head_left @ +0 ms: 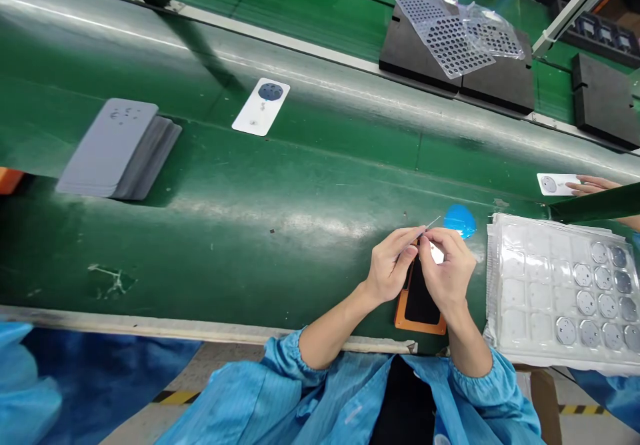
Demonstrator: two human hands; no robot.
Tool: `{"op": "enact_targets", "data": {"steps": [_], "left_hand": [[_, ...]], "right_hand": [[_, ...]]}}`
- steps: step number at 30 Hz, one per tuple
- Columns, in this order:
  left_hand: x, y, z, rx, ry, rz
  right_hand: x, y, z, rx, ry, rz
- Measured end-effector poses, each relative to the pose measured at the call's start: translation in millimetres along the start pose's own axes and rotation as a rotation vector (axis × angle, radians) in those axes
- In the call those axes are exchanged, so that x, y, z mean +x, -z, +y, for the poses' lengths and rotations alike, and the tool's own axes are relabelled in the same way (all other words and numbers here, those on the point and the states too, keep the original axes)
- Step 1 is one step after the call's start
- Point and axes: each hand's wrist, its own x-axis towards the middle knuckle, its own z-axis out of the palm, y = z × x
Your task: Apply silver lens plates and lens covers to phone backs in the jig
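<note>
My left hand [393, 265] is closed on a thin grey panel [411, 239], seen almost edge-on. At the panel's upper edge the thumb and fingers of my right hand [447, 268] are pinched together; what lies between them is too small to make out. A thin pale sliver sticks up beyond the fingertips. Directly below both hands lies an orange fixture with a black pad [423, 305], partly covered by them. A bright white patch [437, 253] shows beside my right fingers. Just beyond that hand is a round blue film [460, 221].
On the left stands a stack of grey phone back panels [110, 145]. A white panel with a dark round camera piece [261, 106] lies farther back. At right, a clear tray [525, 285] holds several round pieces. Another person's hand [595, 185] touches a white panel. Perforated sheets [455, 38] top black blocks.
</note>
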Motion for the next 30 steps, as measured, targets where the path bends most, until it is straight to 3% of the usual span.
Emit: {"op": "enact_targets", "data": {"steps": [3,5,13,16,20,23,25,27,29,30], "left_hand": [[0.3,0.2,1.4,0.029,-0.067,-0.049],[-0.3,-0.6,-0.4,0.015,-0.045,-0.014],[12.0,0.9,-7.2,-0.285,0.262,0.245],[23.5,8.1,-0.6,-0.447,0.309,0.310],[33.0,17.1,7.1,-0.579,0.341,0.386],[34.7,18.7,7.0,-0.590,0.366,0.351],[33.5,17.8,4.9,-0.565,0.361,0.311],[29.7,17.0,3.4,-0.488,0.319,0.276],[22.8,17.3,4.0,-0.295,0.223,0.196],[18.3,17.8,5.3,-0.167,0.142,0.103]], "right_hand": [[1.7,-1.3,0.4,-0.045,-0.009,-0.007],[4.2,-2.0,1.9,-0.047,-0.036,-0.022],[9.7,5.9,18.7,0.100,-0.246,-0.107],[11.5,24.5,40.7,0.152,-0.408,-0.112],[30.0,49.3,89.1,0.109,-0.548,0.026],[47.4,55.0,118.7,-0.145,-0.652,-0.083],[52.2,56.8,124.3,-0.403,-0.664,-0.184],[48.1,62.3,115.3,-0.518,-0.602,-0.177],[35.3,72.8,94.2,-0.425,-0.469,-0.121],[26.6,79.2,81.4,-0.339,-0.369,-0.114]]}}
